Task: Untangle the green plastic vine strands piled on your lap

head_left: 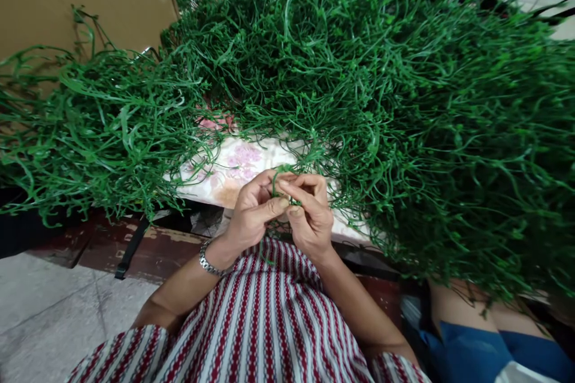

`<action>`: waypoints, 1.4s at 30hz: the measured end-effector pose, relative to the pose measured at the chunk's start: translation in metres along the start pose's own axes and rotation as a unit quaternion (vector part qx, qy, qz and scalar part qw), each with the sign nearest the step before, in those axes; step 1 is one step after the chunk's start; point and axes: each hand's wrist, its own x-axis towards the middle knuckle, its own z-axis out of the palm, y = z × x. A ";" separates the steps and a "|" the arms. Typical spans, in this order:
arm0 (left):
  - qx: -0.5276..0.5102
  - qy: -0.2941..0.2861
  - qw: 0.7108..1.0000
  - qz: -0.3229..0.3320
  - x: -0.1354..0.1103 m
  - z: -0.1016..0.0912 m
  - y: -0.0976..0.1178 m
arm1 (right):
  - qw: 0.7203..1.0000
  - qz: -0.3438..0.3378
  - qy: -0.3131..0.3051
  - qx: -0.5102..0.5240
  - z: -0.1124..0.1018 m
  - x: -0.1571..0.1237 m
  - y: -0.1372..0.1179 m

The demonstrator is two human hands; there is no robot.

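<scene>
My left hand [257,206] and my right hand [311,208] meet over the front edge of a floral cloth [242,161]. Both are closed, thumbs and fingertips pinching a thin green plastic-looking plant stem [275,182] between them. The stem loops up around the fingers, and a loose strand hangs down in front of the striped top. A small shiny spot shows between the fingertips; what it is I cannot make out. Just beyond the hands rises a large heap of green stems [314,72] with thin, tangled strands.
A smaller green pile [117,125] lies to the left, against a cardboard box [90,0]. A black strap [132,248] hangs over the reddish-brown edge [99,245]. At lower right, another person's legs in blue shorts [476,347] are close by.
</scene>
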 end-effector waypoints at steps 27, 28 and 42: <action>0.469 -0.111 0.851 0.208 -0.003 -0.022 0.019 | 0.987 -0.020 -0.128 -0.098 -0.023 0.011 -0.011; 0.480 -0.103 0.843 0.220 -0.004 -0.022 0.019 | 0.986 -0.023 -0.122 -0.109 -0.023 0.011 -0.011; 0.472 -0.099 0.871 0.096 -0.002 -0.025 0.018 | 0.977 0.010 -0.168 -0.127 -0.018 0.002 -0.010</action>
